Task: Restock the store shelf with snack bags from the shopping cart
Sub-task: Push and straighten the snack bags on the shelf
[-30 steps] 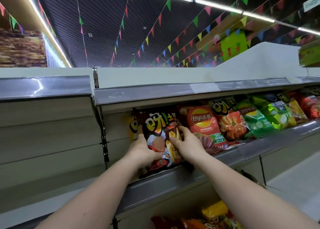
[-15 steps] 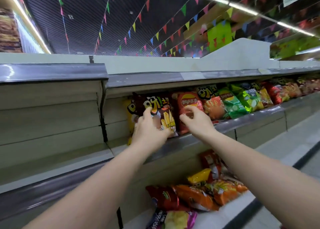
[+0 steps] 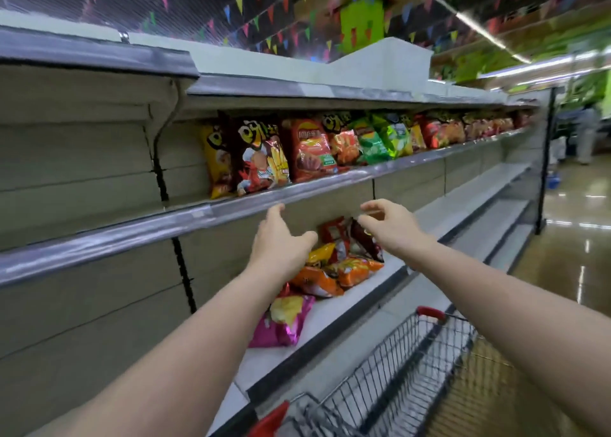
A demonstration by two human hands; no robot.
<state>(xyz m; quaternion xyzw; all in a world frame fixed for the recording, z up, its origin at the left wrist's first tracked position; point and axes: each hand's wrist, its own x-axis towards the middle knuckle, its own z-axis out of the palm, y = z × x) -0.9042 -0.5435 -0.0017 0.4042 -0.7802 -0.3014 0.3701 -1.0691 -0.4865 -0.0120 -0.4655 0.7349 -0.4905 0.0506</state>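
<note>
Both hands are seen empty with fingers loosely spread: the left hand [image 3: 281,238] and the right hand [image 3: 391,226] are held just below the grey metal edge of the upper shelf [image 3: 231,210]. Above the left hand, a dark brown fries snack bag [image 3: 261,159] is stood upright on that shelf, beside a red crisp bag [image 3: 309,149]. Beyond and below the hands, a loose pile of orange and red bags [image 3: 334,264] is spread on the white lower shelf [image 3: 337,311]. Under the right forearm, the black wire shopping cart [image 3: 390,380] is placed. A forward topple of the upright brown bag is judged possible, since it is unsupported in front.
</note>
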